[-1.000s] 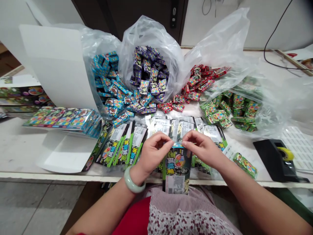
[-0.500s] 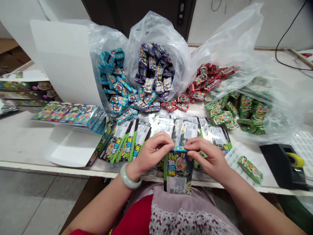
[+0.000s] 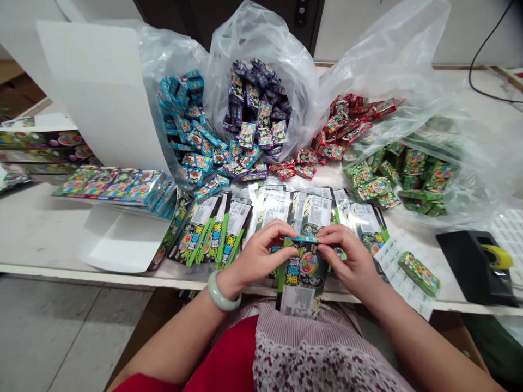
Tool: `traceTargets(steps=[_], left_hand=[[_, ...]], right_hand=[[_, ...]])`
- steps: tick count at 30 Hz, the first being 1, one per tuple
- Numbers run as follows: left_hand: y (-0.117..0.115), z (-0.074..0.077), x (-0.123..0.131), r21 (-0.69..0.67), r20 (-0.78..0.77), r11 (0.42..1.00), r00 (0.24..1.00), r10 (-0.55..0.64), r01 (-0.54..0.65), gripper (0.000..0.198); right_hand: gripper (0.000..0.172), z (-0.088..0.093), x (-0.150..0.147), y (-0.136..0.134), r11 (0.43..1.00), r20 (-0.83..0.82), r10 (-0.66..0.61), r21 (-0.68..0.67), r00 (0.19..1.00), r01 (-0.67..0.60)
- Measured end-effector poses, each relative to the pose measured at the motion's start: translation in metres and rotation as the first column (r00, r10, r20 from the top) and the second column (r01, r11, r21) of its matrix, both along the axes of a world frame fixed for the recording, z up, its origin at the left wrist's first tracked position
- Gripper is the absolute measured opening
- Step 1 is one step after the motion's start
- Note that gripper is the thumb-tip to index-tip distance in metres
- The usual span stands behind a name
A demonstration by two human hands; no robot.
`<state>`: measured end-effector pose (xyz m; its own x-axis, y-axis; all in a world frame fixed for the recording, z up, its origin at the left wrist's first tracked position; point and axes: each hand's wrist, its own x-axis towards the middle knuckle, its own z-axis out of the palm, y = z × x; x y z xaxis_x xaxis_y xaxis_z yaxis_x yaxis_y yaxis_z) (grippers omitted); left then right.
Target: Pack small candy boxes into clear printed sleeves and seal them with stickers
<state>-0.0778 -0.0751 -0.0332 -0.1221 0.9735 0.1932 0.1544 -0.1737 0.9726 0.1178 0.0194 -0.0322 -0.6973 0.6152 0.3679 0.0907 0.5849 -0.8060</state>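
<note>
Glossy printed card (image 3: 301, 277) stands nearly upright between our hands, a pale barcode panel at its lower end reaching past the bench edge and a narrow blue strip running along its top. Our left hand (image 3: 259, 256), with a smooth pale-green bangle (image 3: 223, 291) round the wrist, and our right hand (image 3: 351, 256) close in on that top edge. The fingers (image 3: 286, 231) of both hands are drawn narrow, pinching the card from either side.

Behind our hands, a fan of matching cards (image 3: 208, 231) lies overlapping on the white bench (image 3: 41, 234). Beyond them, thin, crinkled plastic bags (image 3: 249, 32) spill small, square-cornered cardboard boxes: blue boxes (image 3: 183, 130) left of centre, purple boxes (image 3: 255, 106) at top centre, red boxes (image 3: 343, 122) to the right and green boxes (image 3: 417, 174) at far right. At upper left, a curved white card sheet (image 3: 93, 92) bends up against the blue heap, and a flat row of shiny packs (image 3: 118, 188) lies in front of it. At lower right, a lone green box (image 3: 419, 274) rests on a printed label sheet (image 3: 398, 269), near a black tape dispenser (image 3: 474, 267) with a yellow roll.
</note>
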Motion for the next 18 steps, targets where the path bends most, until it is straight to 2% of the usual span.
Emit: traceTargets(steps=[2, 6, 7, 11, 15, 17, 18], left_hand=[[-0.002, -0.002, 0.002, -0.039, 0.049, 0.999, 0.998, 0.035, -0.033, 0.02], [-0.004, -0.007, 0.003, -0.101, 0.145, 0.99, 0.983, 0.108, -0.094, 0.046], [-0.004, -0.008, 0.002, -0.088, 0.117, 0.992, 0.988, 0.104, -0.094, 0.044], [-0.004, -0.005, 0.0, -0.016, -0.065, 0.998, 0.996, 0.058, -0.059, 0.017], [0.001, -0.002, -0.003, 0.013, -0.161, 0.994, 0.981, 0.106, -0.106, 0.012], [0.007, -0.003, -0.005, 0.012, -0.185, 0.989, 0.972, 0.144, -0.145, 0.009], [0.01, -0.004, -0.005, -0.007, -0.202, 0.987, 0.967, 0.156, -0.16, 0.009]], right_hand=[[0.012, -0.001, -0.001, -0.002, 0.998, 0.006, -0.033, -0.047, 0.999, 0.033], [0.013, -0.002, -0.005, -0.004, 0.982, 0.004, -0.092, -0.163, 0.996, 0.091], [0.012, -0.003, -0.007, -0.004, 0.98, -0.008, -0.101, -0.175, 0.995, 0.098], [0.006, -0.003, -0.014, -0.008, 0.98, -0.066, -0.123, -0.165, 0.99, 0.11], [0.006, 0.003, -0.016, -0.007, 0.984, -0.076, -0.08, -0.163, 0.994, 0.067], [0.014, 0.008, -0.005, 0.005, 0.981, 0.0, -0.047, -0.187, 0.999, 0.046], [0.021, 0.01, 0.007, 0.013, 0.976, 0.082, -0.085, -0.196, 0.993, 0.1]])
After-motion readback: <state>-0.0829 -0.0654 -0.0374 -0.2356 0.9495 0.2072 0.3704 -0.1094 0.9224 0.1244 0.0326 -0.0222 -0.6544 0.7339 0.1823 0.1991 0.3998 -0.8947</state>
